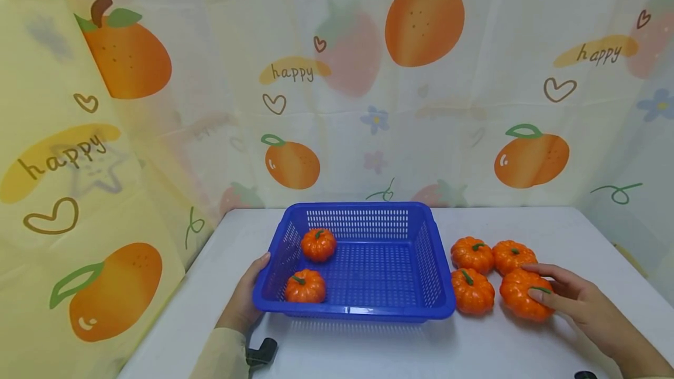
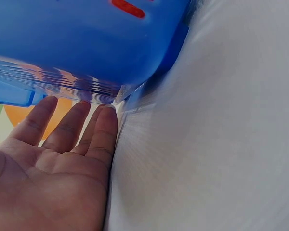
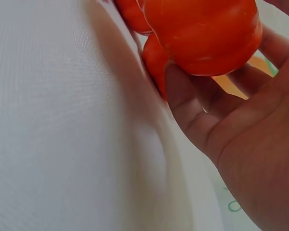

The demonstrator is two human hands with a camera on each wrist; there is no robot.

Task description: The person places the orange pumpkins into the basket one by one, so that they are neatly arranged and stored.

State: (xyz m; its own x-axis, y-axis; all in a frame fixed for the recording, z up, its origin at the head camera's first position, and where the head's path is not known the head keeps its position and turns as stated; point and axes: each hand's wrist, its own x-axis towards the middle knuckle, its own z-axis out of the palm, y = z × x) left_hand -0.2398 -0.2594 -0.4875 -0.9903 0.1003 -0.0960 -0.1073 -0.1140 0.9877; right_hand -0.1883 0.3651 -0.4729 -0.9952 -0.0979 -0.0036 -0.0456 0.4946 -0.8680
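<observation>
A blue plastic basket (image 1: 347,310) with slotted walls stands on the table, holding two small orange pumpkins, one toward the back left (image 1: 318,245) and one at the front left (image 1: 305,286). My left hand (image 1: 246,294) is at the basket's left side. In the left wrist view its fingers (image 2: 67,130) are fairly straight, with the tips against the basket wall. On the right, my right hand (image 1: 579,303) grips another pumpkin (image 1: 521,294), thumb on the near side and fingers round the far side. In the right wrist view, that pumpkin (image 3: 207,33) appears raised off the tabletop.
Three more pumpkins sit between the basket and my right hand: one at the back (image 1: 472,255), one beside it (image 1: 512,256) and one in front (image 1: 472,291). A fruit-printed curtain (image 1: 347,133) hangs behind the white table (image 1: 347,355) and along its left side.
</observation>
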